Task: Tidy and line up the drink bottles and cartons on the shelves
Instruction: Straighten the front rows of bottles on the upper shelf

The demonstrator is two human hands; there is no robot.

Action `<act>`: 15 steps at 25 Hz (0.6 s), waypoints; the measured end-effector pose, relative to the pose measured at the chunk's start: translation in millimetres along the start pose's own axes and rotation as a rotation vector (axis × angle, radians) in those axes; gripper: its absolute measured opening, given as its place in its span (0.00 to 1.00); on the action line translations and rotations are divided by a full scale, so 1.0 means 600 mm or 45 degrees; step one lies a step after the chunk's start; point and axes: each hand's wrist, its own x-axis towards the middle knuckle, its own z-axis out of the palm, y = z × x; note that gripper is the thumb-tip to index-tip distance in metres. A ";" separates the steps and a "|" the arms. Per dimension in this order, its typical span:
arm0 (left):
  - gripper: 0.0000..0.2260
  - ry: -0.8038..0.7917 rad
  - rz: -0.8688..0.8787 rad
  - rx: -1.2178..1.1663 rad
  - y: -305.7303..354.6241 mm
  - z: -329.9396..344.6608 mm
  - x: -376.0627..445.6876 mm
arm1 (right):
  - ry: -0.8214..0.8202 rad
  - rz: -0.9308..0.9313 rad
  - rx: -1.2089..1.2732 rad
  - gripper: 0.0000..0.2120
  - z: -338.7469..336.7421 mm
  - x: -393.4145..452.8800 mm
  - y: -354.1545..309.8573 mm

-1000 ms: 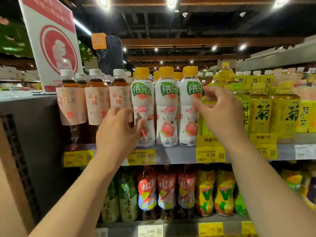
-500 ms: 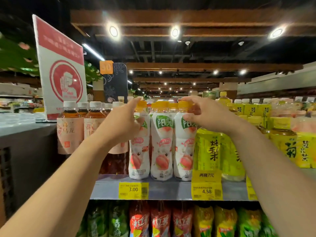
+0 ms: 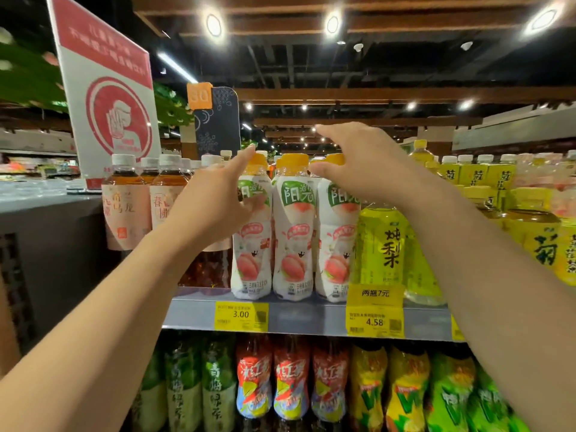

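Observation:
Three white peach-drink bottles with orange caps (image 3: 251, 244), (image 3: 293, 244), (image 3: 335, 244) stand side by side at the front of the upper shelf (image 3: 311, 319). My left hand (image 3: 215, 198) is against the left bottle's shoulder, fingers straight, index tip by its cap and thumb across its label. My right hand (image 3: 358, 163) hovers over the right bottle's cap, fingers stretched out to the left above the caps and thumb beside the cap. Neither hand holds anything.
Brown tea bottles (image 3: 124, 201) stand to the left, a green pear-drink bottle (image 3: 383, 244), yellow cartons (image 3: 480, 174) and yellow tea bottles (image 3: 542, 241) to the right. Red iced-tea bottles (image 3: 290, 378) and green ones (image 3: 215, 385) fill the lower shelf. A red-and-white sign (image 3: 109, 98) stands at back left.
Both hands rose from the bodies of the peach bottles to their necks and caps. The right hand's fingers spread out above the caps. The view tilted upward.

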 end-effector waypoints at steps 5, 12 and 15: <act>0.39 0.023 -0.007 -0.096 -0.014 0.008 -0.007 | -0.181 -0.251 -0.310 0.18 0.013 0.053 -0.046; 0.37 0.061 0.010 -0.175 -0.015 0.012 -0.013 | -0.080 -0.249 -0.304 0.14 0.026 0.067 -0.045; 0.36 0.095 0.020 -0.168 -0.013 0.014 -0.019 | -0.074 -0.224 -0.321 0.15 0.028 0.071 -0.045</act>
